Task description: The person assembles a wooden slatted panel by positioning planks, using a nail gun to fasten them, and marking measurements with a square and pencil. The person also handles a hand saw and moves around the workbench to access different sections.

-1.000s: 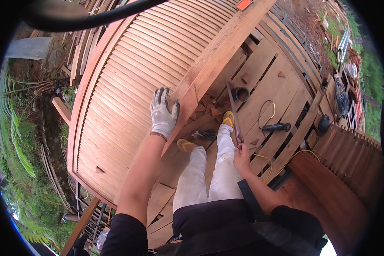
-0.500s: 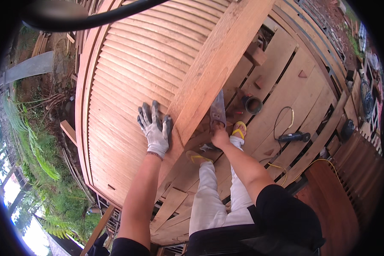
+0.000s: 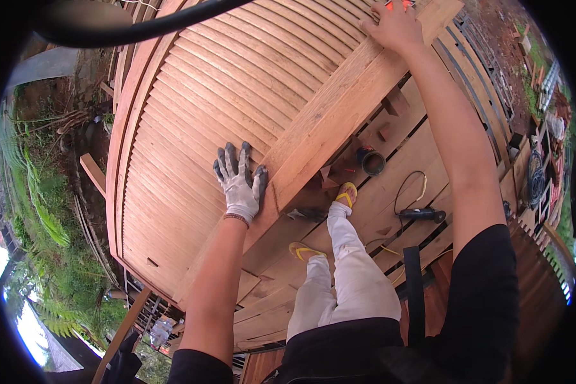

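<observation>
My left hand (image 3: 239, 182), in a grey-white work glove with dark fingertips, lies spread on a ribbed wooden panel (image 3: 198, 121). Its thumb is beside a thick wooden beam (image 3: 329, 137) that runs diagonally along the panel's near side. At the top right my bare right hand (image 3: 395, 29) reaches to the beam's far end, fingers bent around a bright orange object (image 3: 400, 5). The upper frame edge cuts that object off, so its kind cannot be made out. A curved wooden border (image 3: 123, 147) closes the panel's left side.
On the plank floor stand a dark open can (image 3: 372, 161) and a black corded power tool (image 3: 422, 214). Wood offcuts (image 3: 395, 102) lie below the beam. My feet in yellow flip-flops (image 3: 307, 251) are on the planks. Green plants (image 3: 51, 224) grow to the left.
My right hand has left the flat grey blade-like tool under the beam and moved up to the far right, now around the orange object. My left hand remains spread on the panel.
</observation>
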A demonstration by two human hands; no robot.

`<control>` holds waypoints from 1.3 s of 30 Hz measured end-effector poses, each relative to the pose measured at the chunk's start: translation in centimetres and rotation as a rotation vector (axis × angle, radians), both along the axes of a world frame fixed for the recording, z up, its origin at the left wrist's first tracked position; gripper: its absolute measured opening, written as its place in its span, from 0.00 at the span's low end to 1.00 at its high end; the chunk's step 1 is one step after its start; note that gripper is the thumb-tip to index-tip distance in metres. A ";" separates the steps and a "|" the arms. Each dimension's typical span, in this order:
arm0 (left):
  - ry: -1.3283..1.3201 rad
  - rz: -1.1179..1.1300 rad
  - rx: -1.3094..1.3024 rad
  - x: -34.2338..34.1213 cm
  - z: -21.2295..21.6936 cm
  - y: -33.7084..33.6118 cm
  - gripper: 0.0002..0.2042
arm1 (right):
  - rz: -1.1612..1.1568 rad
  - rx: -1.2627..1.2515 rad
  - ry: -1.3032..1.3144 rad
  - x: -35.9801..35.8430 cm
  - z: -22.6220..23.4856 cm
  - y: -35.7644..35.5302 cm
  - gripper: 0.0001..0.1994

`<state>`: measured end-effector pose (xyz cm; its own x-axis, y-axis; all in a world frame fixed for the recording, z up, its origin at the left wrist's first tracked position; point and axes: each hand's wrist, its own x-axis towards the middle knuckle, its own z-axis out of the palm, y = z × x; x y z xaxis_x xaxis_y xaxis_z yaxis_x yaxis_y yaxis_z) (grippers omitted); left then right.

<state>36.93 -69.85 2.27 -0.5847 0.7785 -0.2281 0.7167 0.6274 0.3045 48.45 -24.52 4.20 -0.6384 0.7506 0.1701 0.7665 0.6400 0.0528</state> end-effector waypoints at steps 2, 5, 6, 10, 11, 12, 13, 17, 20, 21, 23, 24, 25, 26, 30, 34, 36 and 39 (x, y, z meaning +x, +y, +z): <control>0.007 -0.007 -0.003 -0.1 0.1 0.1 0.33 | 0.021 0.065 0.167 -0.6 -0.6 0.1 0.13; 0.039 -0.011 -0.005 -0.2 0.2 0.1 0.33 | -0.008 -0.002 0.262 -0.2 -1.0 0.3 0.12; 0.039 -0.010 -0.010 -0.2 0.2 0.1 0.33 | -0.027 -0.046 0.281 0.1 -0.9 0.9 0.11; 0.020 -0.012 0.007 -0.1 0.0 0.0 0.32 | -0.135 -0.271 0.220 2.4 0.7 4.2 0.09; 0.029 -0.013 0.013 -0.1 0.0 -0.1 0.32 | -0.126 -0.248 0.206 2.7 1.6 5.2 0.10; 0.032 -0.013 0.006 -0.1 0.0 0.0 0.32 | -0.116 -0.228 0.193 3.1 2.7 5.9 0.12; 0.034 -0.013 0.003 0.0 0.1 0.0 0.32 | -0.106 -0.210 0.174 3.9 3.5 5.9 0.13; 0.024 -0.006 0.022 0.0 0.2 0.0 0.32 | -0.199 -0.490 0.841 13.7 6.3 -2.9 0.15; 0.044 -0.019 0.027 -0.2 0.0 -0.3 0.32 | -0.260 -0.476 0.804 22.3 7.4 -16.8 0.13; 0.039 -0.023 0.032 -0.1 -0.2 -0.4 0.32 | -0.363 -0.498 0.761 24.7 7.3 -21.4 0.13; 0.057 -0.020 0.047 -0.1 -0.7 -0.6 0.33 | -0.497 -0.541 0.669 27.9 5.7 -29.5 0.12; 0.071 -0.019 0.065 -0.1 -1.0 -0.6 0.33 | -0.527 -0.618 0.693 28.9 4.2 -33.1 0.12; 0.083 -0.020 0.085 -0.1 -1.2 -0.7 0.33 | -0.577 -0.768 0.677 29.7 2.3 -36.0 0.11; 0.095 -0.023 0.074 -0.2 -1.4 -0.6 0.33 | -0.585 -0.838 0.620 29.9 -0.1 -38.0 0.11; 0.048 -0.016 0.077 -0.4 -1.5 -0.8 0.35 | -0.562 -1.092 0.350 27.6 -11.7 -41.1 0.12; -0.096 0.050 0.208 2.9 0.4 -5.0 0.39 | -0.345 -0.992 0.102 22.4 -18.2 -39.3 0.13; -0.045 0.142 0.158 6.6 1.8 -9.1 0.44 | -0.196 -1.002 0.176 21.0 -18.2 -38.9 0.14; 0.035 0.277 0.050 9.3 3.1 -15.7 0.50 | 0.041 -1.141 0.175 20.2 -15.6 -38.7 0.15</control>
<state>46.21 -85.59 5.35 -0.7837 0.5976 -0.1691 0.5304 0.7857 0.3185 68.60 -63.21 -11.41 -0.7006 0.5041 -0.5050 0.6837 0.2718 -0.6772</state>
